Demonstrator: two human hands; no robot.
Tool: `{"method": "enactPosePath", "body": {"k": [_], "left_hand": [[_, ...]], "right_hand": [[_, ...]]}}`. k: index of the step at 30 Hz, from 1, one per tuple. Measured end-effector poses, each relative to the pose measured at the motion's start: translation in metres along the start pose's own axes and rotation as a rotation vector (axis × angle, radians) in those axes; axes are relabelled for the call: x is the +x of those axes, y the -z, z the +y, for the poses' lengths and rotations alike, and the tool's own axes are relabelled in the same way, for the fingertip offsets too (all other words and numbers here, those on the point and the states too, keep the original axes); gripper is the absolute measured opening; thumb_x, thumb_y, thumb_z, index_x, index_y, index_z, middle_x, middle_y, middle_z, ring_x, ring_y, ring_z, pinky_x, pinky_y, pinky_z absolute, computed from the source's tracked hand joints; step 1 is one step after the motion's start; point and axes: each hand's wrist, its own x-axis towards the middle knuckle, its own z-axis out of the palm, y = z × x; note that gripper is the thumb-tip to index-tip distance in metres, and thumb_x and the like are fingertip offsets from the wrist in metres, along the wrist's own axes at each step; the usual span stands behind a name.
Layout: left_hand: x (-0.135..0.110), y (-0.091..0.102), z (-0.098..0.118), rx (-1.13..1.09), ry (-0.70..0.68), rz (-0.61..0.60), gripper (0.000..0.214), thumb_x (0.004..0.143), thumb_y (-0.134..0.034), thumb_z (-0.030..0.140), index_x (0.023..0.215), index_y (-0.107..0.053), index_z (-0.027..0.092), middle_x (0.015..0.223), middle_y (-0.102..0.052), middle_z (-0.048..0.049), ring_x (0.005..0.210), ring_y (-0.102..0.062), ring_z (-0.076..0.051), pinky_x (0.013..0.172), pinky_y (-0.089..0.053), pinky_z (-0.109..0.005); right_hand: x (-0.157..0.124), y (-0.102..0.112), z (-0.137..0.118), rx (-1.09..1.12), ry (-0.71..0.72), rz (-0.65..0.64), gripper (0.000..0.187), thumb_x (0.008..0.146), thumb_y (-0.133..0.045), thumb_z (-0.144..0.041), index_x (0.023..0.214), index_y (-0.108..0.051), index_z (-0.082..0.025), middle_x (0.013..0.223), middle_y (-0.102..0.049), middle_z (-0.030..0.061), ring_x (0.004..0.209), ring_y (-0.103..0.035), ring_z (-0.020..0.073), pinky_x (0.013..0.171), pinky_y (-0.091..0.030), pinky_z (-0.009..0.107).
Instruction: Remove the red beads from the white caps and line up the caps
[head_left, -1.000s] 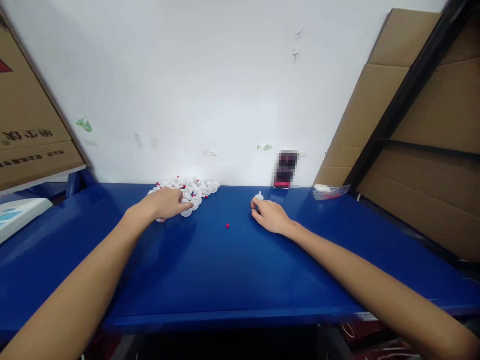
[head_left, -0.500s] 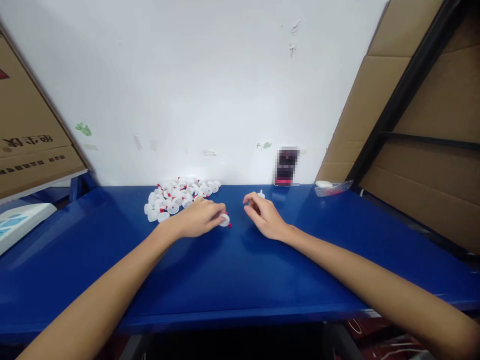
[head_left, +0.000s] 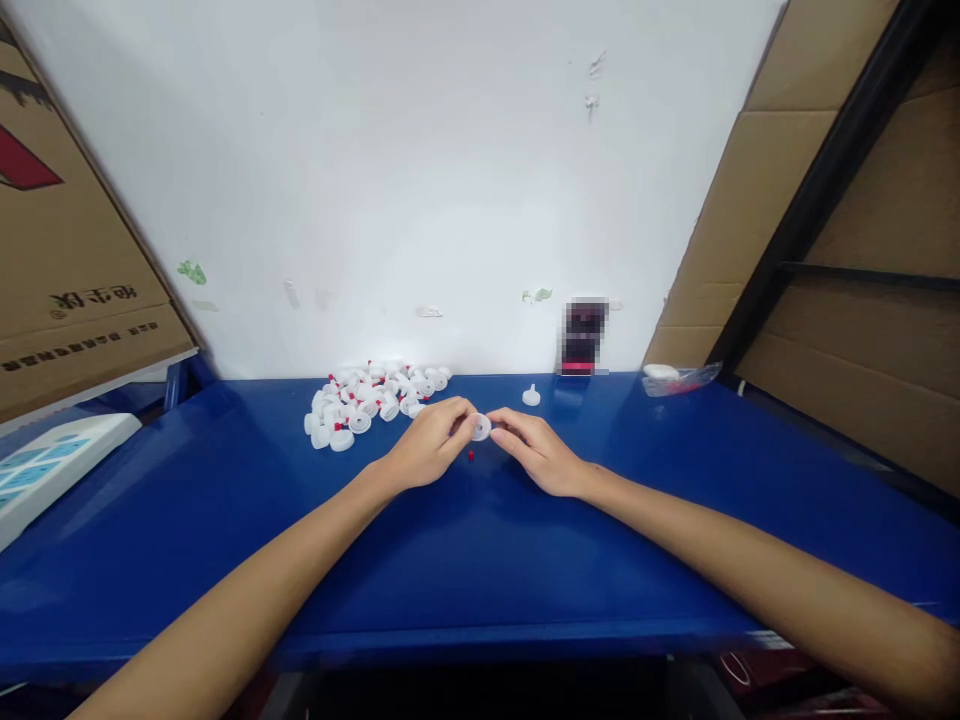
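Between my two hands is a white round nozzle cap [head_left: 481, 428], its hollow underside facing me. My left hand [head_left: 433, 440] is closed, pinching the cap's left edge between thumb and fingers. From the other side, my right hand [head_left: 538, 452] has thumb and fingertips at the cap's right edge. A tiny red tip [head_left: 471, 455] shows just below the cap; whether it touches the cap I cannot tell. Beyond my right hand, a single white cap [head_left: 531, 397] stands with its spout up. A pile of white caps with red tips [head_left: 367, 395] lies past my left hand.
The blue table [head_left: 480, 570] meets a white wall panel [head_left: 450, 180]. A blurred dark object [head_left: 583, 338] leans on it. A plastic bag [head_left: 679, 380] lies at the back right. A white device [head_left: 64, 465] is at the left; cardboard [head_left: 90, 240] flanks the table.
My left hand has brought its cap to the right, and my right hand has come to the cap's other edge. The standing cap behind my right hand is now uncovered. The view has shifted slightly.
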Motion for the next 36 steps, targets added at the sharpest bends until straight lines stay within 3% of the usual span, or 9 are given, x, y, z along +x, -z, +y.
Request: {"method": "enactPosePath", "body": {"k": [4,9,13,17,24,36], "left_hand": [[0.003,-0.003,-0.002,-0.123,0.026,0.029,0.036,0.101,-0.041,0.042,0.082,-0.059,0.017,0.083,-0.059,-0.002,0.082,-0.053,-0.017,0.079,-0.04,-0.03],[0.001,-0.012,-0.008,-0.308,0.117,-0.029,0.04,0.102,-0.036,0.045,0.077,-0.05,0.017,0.069,-0.05,0.0022,0.063,-0.046,-0.012,0.063,-0.037,-0.026],[-0.002,-0.017,-0.01,-0.308,0.103,-0.033,0.042,0.103,-0.032,0.045,0.078,-0.051,0.017,0.068,-0.051,0.0024,0.061,-0.045,-0.011,0.063,-0.036,-0.026],[-0.002,-0.017,-0.013,-0.343,0.062,-0.02,0.048,0.104,-0.026,0.044,0.072,-0.05,0.017,0.067,-0.05,0.0013,0.063,-0.044,-0.012,0.065,-0.035,-0.028],[0.003,-0.019,-0.02,-0.188,-0.002,-0.06,0.043,0.095,-0.05,0.052,0.069,-0.043,0.017,0.065,-0.04,0.0043,0.062,-0.036,-0.011,0.059,-0.028,-0.026],[-0.001,-0.022,-0.027,-0.002,-0.055,-0.002,0.04,0.097,-0.048,0.05,0.074,-0.05,0.017,0.065,-0.048,0.0033,0.06,-0.043,-0.011,0.058,-0.03,-0.026]], "right_hand": [[0.002,-0.001,0.001,-0.077,0.056,0.073,0.023,0.1,-0.049,-0.044,0.103,-0.054,-0.022,0.098,-0.049,0.0026,0.072,-0.045,0.0136,0.07,-0.041,0.029],[0.003,-0.002,0.004,-0.142,0.053,0.0,0.026,0.102,-0.045,-0.041,0.085,-0.049,-0.021,0.081,-0.048,-0.0011,0.07,-0.045,0.0137,0.067,-0.037,0.028],[0.001,-0.002,0.002,-0.133,-0.029,-0.066,0.031,0.105,-0.036,-0.042,0.084,-0.047,-0.022,0.068,-0.046,-0.0051,0.059,-0.041,0.0116,0.061,-0.032,0.027],[0.001,-0.002,0.0,-0.215,-0.016,-0.082,0.03,0.105,-0.035,-0.039,0.083,-0.044,-0.022,0.07,-0.046,-0.0043,0.06,-0.041,0.0121,0.061,-0.031,0.028],[0.001,-0.002,0.002,-0.343,0.049,-0.136,0.025,0.105,-0.034,-0.033,0.087,-0.046,-0.022,0.08,-0.057,0.0001,0.067,-0.049,0.0146,0.064,-0.035,0.028],[0.001,-0.001,-0.002,-0.414,0.035,-0.111,0.017,0.103,-0.036,-0.026,0.107,-0.052,-0.023,0.093,-0.066,0.0026,0.074,-0.059,0.0164,0.066,-0.037,0.028]]}}
